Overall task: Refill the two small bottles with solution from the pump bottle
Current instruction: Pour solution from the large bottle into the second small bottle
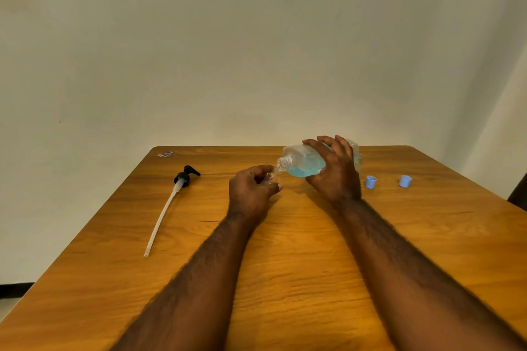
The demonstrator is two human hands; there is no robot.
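Note:
My right hand [335, 172] grips the clear pump bottle [302, 161], which is tipped on its side with its open threaded neck pointing left and blue solution pooled low inside. My left hand [251, 189] holds a small clear bottle [269, 177] just under that neck; most of the small bottle is hidden by my fingers. The black pump head [185, 177] with its long white tube lies on the table to the left. Two small blue caps [370, 182] [405, 181] stand on the table to the right. A second small bottle is partly hidden behind my right hand.
The wooden table [285, 265] stretches toward me with bare surface in front of my forearms. A small wrapper scrap [165, 154] lies at the far left corner. A plain wall rises behind the table's far edge.

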